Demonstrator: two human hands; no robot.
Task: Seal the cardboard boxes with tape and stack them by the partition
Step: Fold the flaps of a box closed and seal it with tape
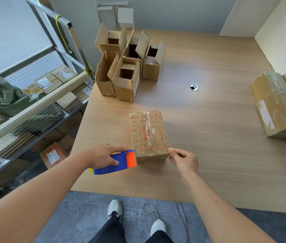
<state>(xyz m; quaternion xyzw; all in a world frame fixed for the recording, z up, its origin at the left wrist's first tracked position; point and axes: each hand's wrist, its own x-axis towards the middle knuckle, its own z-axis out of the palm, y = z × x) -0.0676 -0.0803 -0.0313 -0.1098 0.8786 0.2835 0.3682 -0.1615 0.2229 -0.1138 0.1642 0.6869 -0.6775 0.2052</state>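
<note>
A closed cardboard box (148, 133) with red and white print lies on the wooden table (208, 137), a strip of clear tape running along its top seam. My left hand (103, 156) grips a blue and orange tape dispenser (117, 162) at the box's near left corner. My right hand (182, 161) has its fingers curled, pinching at the box's near right corner. Several unsealed boxes (126, 67) stand with flaps up at the far left of the table. Taped boxes (279, 106) are stacked at the right, beside the white partition (282, 41).
A metal wire cart (33, 102) with parcels and a green bag stands left of the table. A cable grommet hole (194, 87) sits mid-table. My feet are on the grey tiled floor (86, 216) below the near table edge, next to a loose cable.
</note>
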